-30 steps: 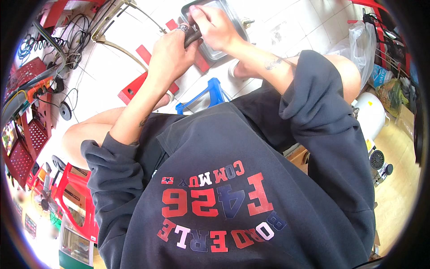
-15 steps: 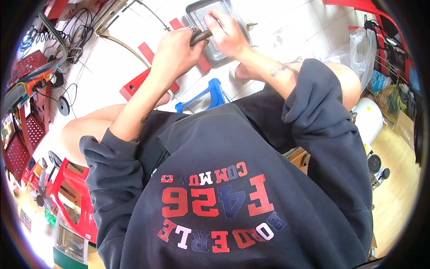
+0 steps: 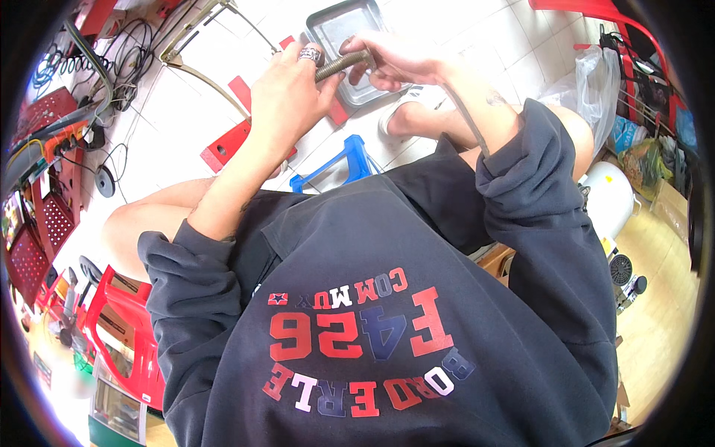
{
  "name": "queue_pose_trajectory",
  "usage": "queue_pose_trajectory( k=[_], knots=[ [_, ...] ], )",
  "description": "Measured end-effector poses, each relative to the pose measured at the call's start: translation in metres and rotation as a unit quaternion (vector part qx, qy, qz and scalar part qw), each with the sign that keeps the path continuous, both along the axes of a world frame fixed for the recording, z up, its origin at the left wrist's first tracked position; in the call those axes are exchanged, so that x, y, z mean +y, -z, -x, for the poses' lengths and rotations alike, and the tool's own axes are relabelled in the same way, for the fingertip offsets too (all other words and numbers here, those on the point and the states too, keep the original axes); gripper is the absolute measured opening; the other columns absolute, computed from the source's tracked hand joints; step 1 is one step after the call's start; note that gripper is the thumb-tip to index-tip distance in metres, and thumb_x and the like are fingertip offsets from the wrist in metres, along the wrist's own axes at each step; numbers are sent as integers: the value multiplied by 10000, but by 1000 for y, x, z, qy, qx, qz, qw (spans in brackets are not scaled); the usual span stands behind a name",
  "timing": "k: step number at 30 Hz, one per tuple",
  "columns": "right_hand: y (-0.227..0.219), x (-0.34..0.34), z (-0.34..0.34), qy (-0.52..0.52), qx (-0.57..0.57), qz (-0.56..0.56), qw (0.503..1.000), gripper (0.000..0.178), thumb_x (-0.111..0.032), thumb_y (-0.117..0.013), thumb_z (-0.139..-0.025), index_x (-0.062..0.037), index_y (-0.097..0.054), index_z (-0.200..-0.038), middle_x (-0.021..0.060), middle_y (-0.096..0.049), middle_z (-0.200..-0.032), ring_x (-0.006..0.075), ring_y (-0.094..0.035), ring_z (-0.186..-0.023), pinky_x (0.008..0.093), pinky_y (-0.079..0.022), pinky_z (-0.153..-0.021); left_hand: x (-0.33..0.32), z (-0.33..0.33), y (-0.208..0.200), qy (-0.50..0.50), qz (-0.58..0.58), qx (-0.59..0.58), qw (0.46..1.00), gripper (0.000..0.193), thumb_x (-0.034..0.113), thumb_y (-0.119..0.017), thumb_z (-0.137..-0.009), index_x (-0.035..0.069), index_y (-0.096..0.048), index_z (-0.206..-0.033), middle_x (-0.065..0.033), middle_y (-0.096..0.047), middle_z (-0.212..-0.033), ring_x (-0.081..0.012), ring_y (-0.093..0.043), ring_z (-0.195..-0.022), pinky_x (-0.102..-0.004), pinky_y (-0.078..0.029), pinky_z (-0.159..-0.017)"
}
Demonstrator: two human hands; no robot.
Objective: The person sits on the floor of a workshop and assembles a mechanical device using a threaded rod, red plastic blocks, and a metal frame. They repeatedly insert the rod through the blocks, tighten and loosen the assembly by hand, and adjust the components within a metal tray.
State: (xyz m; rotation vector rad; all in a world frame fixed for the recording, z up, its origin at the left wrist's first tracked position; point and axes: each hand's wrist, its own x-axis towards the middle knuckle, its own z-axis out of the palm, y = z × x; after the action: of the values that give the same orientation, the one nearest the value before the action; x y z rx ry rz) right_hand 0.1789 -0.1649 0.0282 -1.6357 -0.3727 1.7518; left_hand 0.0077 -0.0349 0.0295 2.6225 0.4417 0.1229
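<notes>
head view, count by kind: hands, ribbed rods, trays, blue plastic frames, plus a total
Hands: 2, left hand and right hand
Ribbed rod: 1
Tray: 1
Blue frame: 1
Total: 5

The floor [image 3: 477,63] I stood on was pale tile (seams plain to see), and it carried a grey tray [image 3: 328,33], a blue stool [image 3: 351,158] and, left of that, a red block [image 3: 226,146].
</notes>
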Motion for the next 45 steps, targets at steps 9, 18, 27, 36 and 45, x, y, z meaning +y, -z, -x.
queue_pose_trajectory(
  k=[9, 18, 27, 36, 45],
  knots=[
    [-23, 2, 4, -49, -103, 22, 993, 1097, -897, -215, -877, 105, -641, -1011, 130, -636, -614, 38, -296, -313, 212, -230, -325, 3, 8, 6, -6, 33, -17, 999, 286, 285, -722, -885, 32, -665, -1004, -135, -617, -965, -344, -646, -914, -441, -528, -799],
    [-12, 0, -17, -55, -114, -84, 988, 845, -730, -479, -928, -81, -492, -1471, 136, -670, -1230, 211, -655, -1073, 379, -517, -916, 0, 14, 9, -9, 8, -19, 1000, 281, 267, -718, -888, 31, -689, -1037, -107, -614, -1014, -323, -646, -902, -437, -531, -813],
    [-1, -9, -24, -68, -117, -64, 989, 667, -531, -624, -970, -85, -505, -1452, 122, -722, -1060, 119, -700, -877, 239, -558, -801, 3, 16, 9, -7, 5, -17, 1000, 411, 340, -741, -868, 26, -703, -1129, -103, -604, -1023, -276, -631, -906, -395, -550, -762],
    [-9, 4, -12, -49, -178, 34, 982, 779, -721, -459, -964, -59, -583, -1355, 92, -684, -693, 83, -588, -483, 217, -462, -506, 0, 16, 3, -22, 11, -11, 1000, 316, 328, -711, -902, 102, -685, -1120, -83, -610, -991, -294, -651, -941, -429, -541, -804],
    [-10, -5, -19, -82, -185, -115, 972, 880, -814, -363, -927, -101, -577, -1397, 98, -630, -1320, 176, -653, -1083, 364, -511, -988, 0, 16, 1, -8, 5, 12, 1000, 381, 352, -702, -911, 101, -664, -1195, -91, -599, -1016, -285, -652, -944, -414, -548, -780]
  ],
)
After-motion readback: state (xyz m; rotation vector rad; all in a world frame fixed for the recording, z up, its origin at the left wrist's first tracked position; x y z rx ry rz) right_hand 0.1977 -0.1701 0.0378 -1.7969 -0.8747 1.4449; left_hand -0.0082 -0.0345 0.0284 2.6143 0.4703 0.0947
